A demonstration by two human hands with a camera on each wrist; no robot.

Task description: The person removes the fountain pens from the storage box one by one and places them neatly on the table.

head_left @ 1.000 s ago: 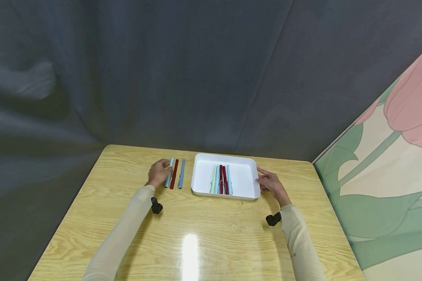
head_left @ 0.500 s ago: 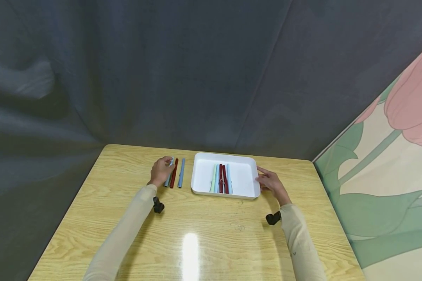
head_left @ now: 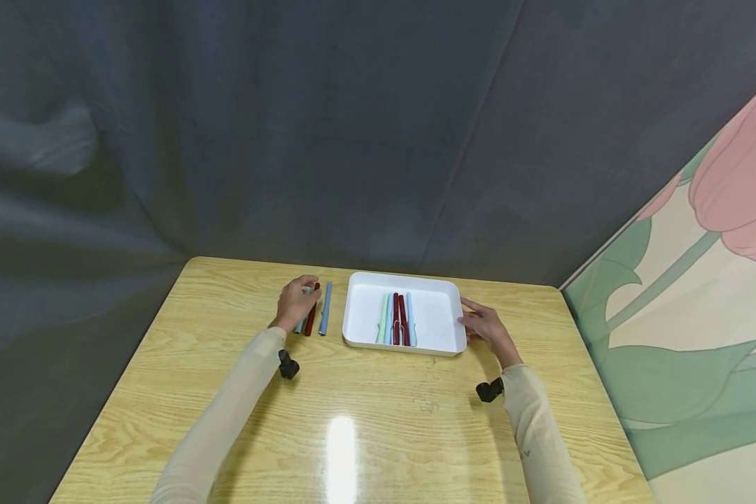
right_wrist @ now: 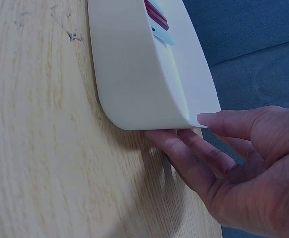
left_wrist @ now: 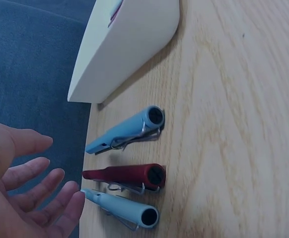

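My left hand [head_left: 294, 306] hovers above three capped pens on the table, its fingers loosely bent and nothing between them. In the left wrist view these are a blue pen [left_wrist: 127, 129], a dark red pen [left_wrist: 129, 176] and a light blue pen [left_wrist: 124, 208], side by side, each with a wire clip. To their right stands a shallow white tray [head_left: 437, 325]. Its right wall is pinched by my right hand [right_wrist: 253, 163], thumb at the rim and fingers against the outside. Inside the tray lie a light green pen [head_left: 383, 318], two dark red pens [head_left: 396, 318] and light blue pens [head_left: 411, 318].
The wooden table [head_left: 390, 420] carries a bright light reflection near the front. A dark curtain [head_left: 327, 140] hangs behind its far edge. On the right is a wall with a painted flower [head_left: 737, 182].
My left hand has shifted right, from the light blue pen to over the dark red pen. The right hand, the tray and the pens look unmoved.
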